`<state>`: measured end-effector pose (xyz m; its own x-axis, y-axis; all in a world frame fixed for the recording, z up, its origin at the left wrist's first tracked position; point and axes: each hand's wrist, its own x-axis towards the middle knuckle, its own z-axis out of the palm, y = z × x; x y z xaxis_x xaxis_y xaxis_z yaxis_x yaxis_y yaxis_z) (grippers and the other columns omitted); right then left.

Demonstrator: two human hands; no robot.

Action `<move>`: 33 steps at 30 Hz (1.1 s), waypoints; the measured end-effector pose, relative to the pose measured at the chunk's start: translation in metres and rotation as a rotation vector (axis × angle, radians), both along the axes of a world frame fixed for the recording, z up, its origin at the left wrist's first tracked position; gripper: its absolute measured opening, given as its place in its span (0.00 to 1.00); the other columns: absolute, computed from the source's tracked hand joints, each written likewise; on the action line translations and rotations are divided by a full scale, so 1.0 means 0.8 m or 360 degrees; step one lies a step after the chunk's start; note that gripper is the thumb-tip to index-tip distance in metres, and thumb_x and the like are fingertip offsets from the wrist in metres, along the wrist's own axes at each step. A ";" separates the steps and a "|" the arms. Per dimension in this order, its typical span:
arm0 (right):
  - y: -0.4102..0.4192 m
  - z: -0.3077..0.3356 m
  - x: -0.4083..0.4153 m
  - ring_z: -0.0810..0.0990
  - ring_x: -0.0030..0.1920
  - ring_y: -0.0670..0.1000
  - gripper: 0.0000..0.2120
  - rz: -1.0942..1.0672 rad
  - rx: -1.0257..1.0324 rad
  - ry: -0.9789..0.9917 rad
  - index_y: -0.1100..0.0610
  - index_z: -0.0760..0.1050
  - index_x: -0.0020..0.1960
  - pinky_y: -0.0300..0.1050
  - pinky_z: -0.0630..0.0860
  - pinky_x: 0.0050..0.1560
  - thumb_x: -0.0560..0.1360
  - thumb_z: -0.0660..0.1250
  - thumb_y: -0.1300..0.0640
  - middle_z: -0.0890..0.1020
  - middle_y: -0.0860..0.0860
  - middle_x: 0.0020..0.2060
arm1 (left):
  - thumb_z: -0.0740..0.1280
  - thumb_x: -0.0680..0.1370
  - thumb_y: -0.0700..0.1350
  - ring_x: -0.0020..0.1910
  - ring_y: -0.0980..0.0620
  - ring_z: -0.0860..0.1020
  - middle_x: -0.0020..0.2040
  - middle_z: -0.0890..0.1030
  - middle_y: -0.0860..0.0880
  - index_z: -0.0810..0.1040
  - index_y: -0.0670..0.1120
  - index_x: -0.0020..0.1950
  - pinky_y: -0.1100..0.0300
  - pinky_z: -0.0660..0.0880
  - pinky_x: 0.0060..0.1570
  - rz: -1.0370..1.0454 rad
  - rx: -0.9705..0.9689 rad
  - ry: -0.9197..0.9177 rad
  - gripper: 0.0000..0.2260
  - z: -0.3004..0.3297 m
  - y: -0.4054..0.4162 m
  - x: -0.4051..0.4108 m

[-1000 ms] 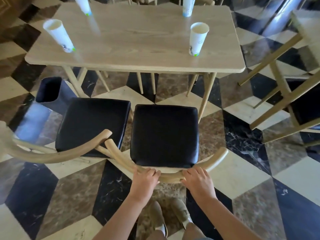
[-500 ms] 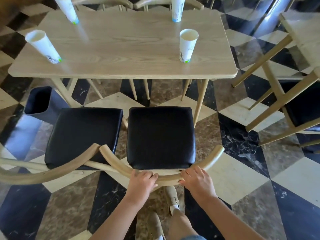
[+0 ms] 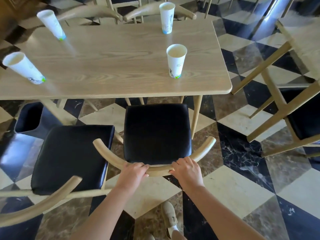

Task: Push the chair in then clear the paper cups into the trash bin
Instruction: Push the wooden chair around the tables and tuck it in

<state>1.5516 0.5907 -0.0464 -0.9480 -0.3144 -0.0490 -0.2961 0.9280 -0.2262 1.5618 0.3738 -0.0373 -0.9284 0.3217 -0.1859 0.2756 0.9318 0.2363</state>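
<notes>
A chair [image 3: 156,132] with a black seat and a curved wooden backrest stands in front of the wooden table [image 3: 121,66], its front edge just under the table's rim. My left hand [image 3: 133,172] and my right hand [image 3: 187,168] both grip the backrest rail. Several white paper cups stand on the table: one near right [image 3: 176,61], one far right [image 3: 167,18], one near left [image 3: 24,68], one far left [image 3: 52,25]. A dark trash bin [image 3: 28,118] sits on the floor under the table's left end.
A second black-seated chair [image 3: 72,158] stands pulled out to the left of mine, nearer to me. More chairs [image 3: 107,13] line the table's far side. Another table and chair [image 3: 294,101] stand at the right. The floor is checkered marble.
The chair has slid forward toward the table, past the left chair. I have stepped forward with it, and the table is closer. Both hands stay on the backrest.
</notes>
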 end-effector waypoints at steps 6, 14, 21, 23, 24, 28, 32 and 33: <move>0.013 0.005 -0.069 0.77 0.31 0.54 0.11 -0.0020 -0.0010 0.0006 0.57 0.81 0.33 0.47 0.77 0.28 0.58 0.80 0.53 0.77 0.51 0.26 | 0.68 0.75 0.46 0.54 0.47 0.77 0.55 0.81 0.48 0.75 0.45 0.63 0.46 0.72 0.57 0.0001 0.0023 -0.0029 0.16 -0.005 0.015 -0.071; 0.030 0.008 -0.147 0.77 0.32 0.57 0.12 -0.0004 0.0034 0.0000 0.59 0.81 0.36 0.52 0.78 0.29 0.59 0.80 0.55 0.79 0.53 0.29 | 0.71 0.72 0.44 0.49 0.45 0.80 0.50 0.83 0.47 0.78 0.44 0.59 0.40 0.73 0.53 0.0049 0.0035 0.0014 0.16 -0.010 0.032 -0.150; 0.035 0.007 -0.181 0.77 0.33 0.57 0.11 0.0015 0.0007 0.0027 0.60 0.81 0.38 0.52 0.78 0.32 0.62 0.79 0.55 0.79 0.54 0.30 | 0.72 0.72 0.43 0.48 0.44 0.80 0.49 0.83 0.46 0.78 0.43 0.58 0.37 0.72 0.52 0.0054 0.0039 0.0050 0.16 -0.007 0.039 -0.183; 0.036 0.007 -0.182 0.77 0.33 0.57 0.11 0.0048 0.0020 0.0020 0.60 0.81 0.38 0.52 0.78 0.31 0.61 0.79 0.55 0.78 0.54 0.30 | 0.74 0.69 0.42 0.44 0.44 0.81 0.45 0.83 0.45 0.80 0.42 0.55 0.36 0.74 0.48 0.0025 0.0026 0.0082 0.16 -0.009 0.037 -0.181; 0.036 0.007 -0.183 0.76 0.33 0.57 0.12 0.0066 0.0032 0.0024 0.60 0.81 0.38 0.51 0.78 0.30 0.61 0.79 0.54 0.78 0.54 0.30 | 0.75 0.68 0.42 0.43 0.44 0.81 0.44 0.84 0.45 0.80 0.42 0.54 0.35 0.74 0.47 0.0021 0.0029 0.0106 0.16 -0.010 0.036 -0.181; 0.035 0.008 -0.183 0.77 0.34 0.57 0.11 0.0058 0.0077 -0.0001 0.59 0.82 0.40 0.51 0.78 0.33 0.63 0.78 0.54 0.79 0.54 0.31 | 0.76 0.67 0.41 0.42 0.44 0.82 0.44 0.84 0.45 0.81 0.41 0.53 0.36 0.75 0.48 0.0013 0.0037 0.0253 0.16 -0.008 0.037 -0.173; 0.023 0.020 -0.173 0.74 0.57 0.56 0.17 -0.0022 0.0233 -0.0176 0.55 0.75 0.60 0.57 0.69 0.60 0.75 0.64 0.48 0.79 0.53 0.53 | 0.64 0.77 0.48 0.63 0.46 0.71 0.61 0.76 0.45 0.68 0.44 0.68 0.41 0.66 0.61 0.0040 -0.0219 0.0091 0.21 0.003 0.052 -0.161; 0.020 0.022 -0.167 0.69 0.63 0.55 0.20 -0.0050 0.0260 -0.0221 0.54 0.70 0.66 0.59 0.64 0.65 0.77 0.62 0.47 0.76 0.53 0.59 | 0.61 0.78 0.50 0.68 0.46 0.65 0.67 0.70 0.44 0.62 0.45 0.71 0.43 0.63 0.65 0.0055 -0.0301 0.0034 0.23 0.007 0.054 -0.157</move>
<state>1.4179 0.6063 -0.0286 -0.9378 -0.2623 -0.2275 -0.2432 0.9639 -0.1088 1.4363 0.4166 -0.0315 -0.9428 0.2506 -0.2199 0.2456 0.9681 0.0503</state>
